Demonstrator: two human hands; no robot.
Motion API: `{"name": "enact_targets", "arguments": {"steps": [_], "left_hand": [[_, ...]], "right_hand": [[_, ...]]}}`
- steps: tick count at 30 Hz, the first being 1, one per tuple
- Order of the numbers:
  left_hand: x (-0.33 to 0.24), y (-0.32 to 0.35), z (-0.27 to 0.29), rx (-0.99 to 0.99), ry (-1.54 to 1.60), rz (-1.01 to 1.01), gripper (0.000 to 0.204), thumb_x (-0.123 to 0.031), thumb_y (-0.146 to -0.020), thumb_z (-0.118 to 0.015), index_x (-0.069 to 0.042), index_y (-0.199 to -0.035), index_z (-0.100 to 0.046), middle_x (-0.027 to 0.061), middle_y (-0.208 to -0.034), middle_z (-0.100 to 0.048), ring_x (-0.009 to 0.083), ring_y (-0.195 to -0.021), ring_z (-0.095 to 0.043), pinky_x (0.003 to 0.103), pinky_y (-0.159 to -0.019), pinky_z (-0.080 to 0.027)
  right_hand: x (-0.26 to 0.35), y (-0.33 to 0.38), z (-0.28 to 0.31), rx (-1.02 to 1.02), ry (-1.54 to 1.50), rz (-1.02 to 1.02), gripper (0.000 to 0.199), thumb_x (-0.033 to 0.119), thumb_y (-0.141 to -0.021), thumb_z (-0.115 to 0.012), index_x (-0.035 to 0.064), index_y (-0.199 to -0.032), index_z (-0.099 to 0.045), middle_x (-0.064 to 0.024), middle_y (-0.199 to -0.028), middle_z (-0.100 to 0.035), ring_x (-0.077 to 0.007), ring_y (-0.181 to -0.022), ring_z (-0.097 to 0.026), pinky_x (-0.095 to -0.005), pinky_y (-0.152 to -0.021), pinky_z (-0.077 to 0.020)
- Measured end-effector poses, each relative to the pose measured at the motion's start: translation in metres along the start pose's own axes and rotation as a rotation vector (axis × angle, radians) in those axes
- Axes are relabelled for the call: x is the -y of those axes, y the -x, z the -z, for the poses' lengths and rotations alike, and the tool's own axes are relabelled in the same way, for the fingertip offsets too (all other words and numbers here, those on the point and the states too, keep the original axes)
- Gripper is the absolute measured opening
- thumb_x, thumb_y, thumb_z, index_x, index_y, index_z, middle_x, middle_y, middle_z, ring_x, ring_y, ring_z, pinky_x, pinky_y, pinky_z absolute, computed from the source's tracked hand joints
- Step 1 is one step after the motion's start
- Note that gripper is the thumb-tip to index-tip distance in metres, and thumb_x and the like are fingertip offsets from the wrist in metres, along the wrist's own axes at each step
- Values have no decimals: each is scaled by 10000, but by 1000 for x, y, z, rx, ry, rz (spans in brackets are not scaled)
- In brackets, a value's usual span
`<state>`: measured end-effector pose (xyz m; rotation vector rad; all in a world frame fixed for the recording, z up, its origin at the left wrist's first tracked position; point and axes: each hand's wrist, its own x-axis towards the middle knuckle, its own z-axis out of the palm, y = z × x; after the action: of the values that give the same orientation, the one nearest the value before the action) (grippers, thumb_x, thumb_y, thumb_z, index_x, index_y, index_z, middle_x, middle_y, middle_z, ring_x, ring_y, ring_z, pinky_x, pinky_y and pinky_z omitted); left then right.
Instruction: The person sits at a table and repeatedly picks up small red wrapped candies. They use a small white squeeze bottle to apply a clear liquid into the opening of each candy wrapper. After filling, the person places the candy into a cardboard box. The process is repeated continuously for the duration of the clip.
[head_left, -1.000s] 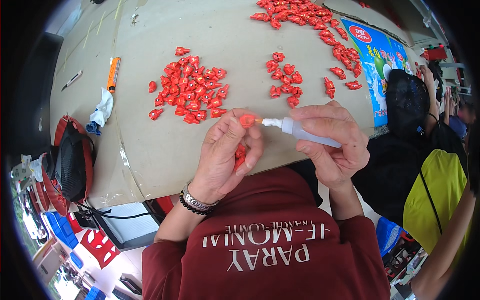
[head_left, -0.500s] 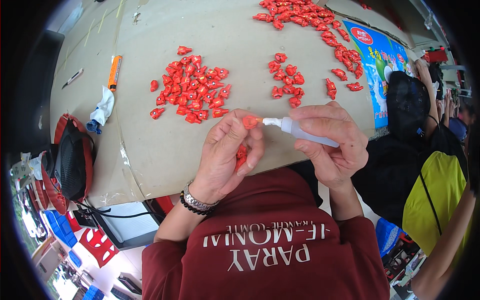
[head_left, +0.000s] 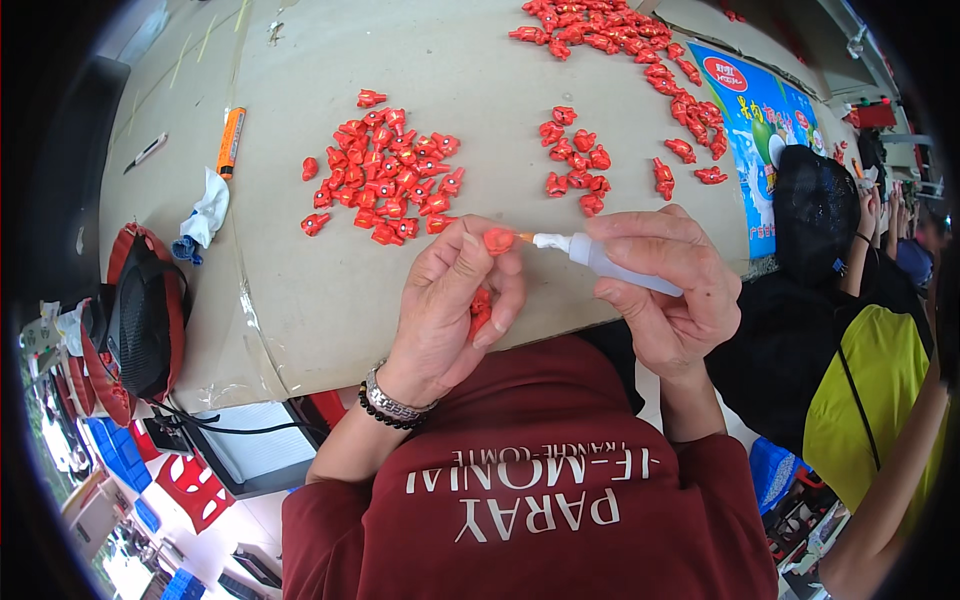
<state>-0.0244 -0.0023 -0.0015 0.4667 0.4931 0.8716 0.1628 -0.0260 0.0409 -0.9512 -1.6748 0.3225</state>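
My left hand [head_left: 455, 290] pinches a small red plastic piece [head_left: 498, 241] between thumb and forefinger. Another red piece [head_left: 481, 310] is tucked against the palm under the curled fingers. In my right hand [head_left: 670, 275] is a translucent white squeeze bottle [head_left: 625, 268], lying nearly level. Its thin orange tip [head_left: 525, 237] points left and sits right beside the pinched piece; whether they touch I cannot tell. Beyond my left hand lies a heap of red figure parts with eyes [head_left: 385, 175]. A smaller group of red parts [head_left: 575, 160] lies past my right hand.
A large pile of red pieces [head_left: 640, 40] spreads over the table's far right, beside a blue printed sheet [head_left: 750, 140]. To the left lie an orange tube [head_left: 231, 143], a crumpled tissue [head_left: 207, 210], a pen [head_left: 147, 151] and a black-and-red bag [head_left: 145, 315]. A co-worker in yellow [head_left: 870, 385] sits at right.
The bottle tip has drawn slightly right, away from the pinched red piece. My left hand stays nearly still. The co-worker's hand at the right has moved.
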Motion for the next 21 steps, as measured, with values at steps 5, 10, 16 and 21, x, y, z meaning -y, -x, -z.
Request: {"name": "enact_targets", "arguments": {"steps": [5,10,16,21], "left_hand": [[1,0,2,20,-17,-2,249,-275,-993,-430,-58,-1010,-550,32,-834,-563,77,-492,-453,184,-366,-291],[1,0,3,47,-1,7,247,-266,-994,-427,-50,-1012,-545,36,-828,-562,78,-496,-457,183,-367,-292],[1,1,2,55,6,2,247,-259,-995,-424,-43,-1011,-544,43,-827,-563,78,-498,-459,181,-367,-293],[1,1,3,34,5,-3,244,-253,-994,-428,-40,-1011,-545,45,-830,-563,79,-498,-459,182,-366,-293]], "right_hand": [[-1,-1,1,-6,-2,26,228,27,-710,-737,13,-906,-621,-134,-871,-675,-208,-652,-599,-278,-537,-442],[1,-1,0,2,-13,8,226,30,-712,-737,17,-906,-622,-132,-881,-675,-198,-624,-579,-277,-534,-439],[2,0,-2,7,0,3,226,27,-708,-736,15,-905,-626,-131,-875,-674,-200,-639,-590,-277,-534,-440],[1,-2,-3,6,-25,-16,222,22,-713,-732,13,-908,-627,-129,-870,-675,-206,-652,-599,-277,-539,-444]]}}
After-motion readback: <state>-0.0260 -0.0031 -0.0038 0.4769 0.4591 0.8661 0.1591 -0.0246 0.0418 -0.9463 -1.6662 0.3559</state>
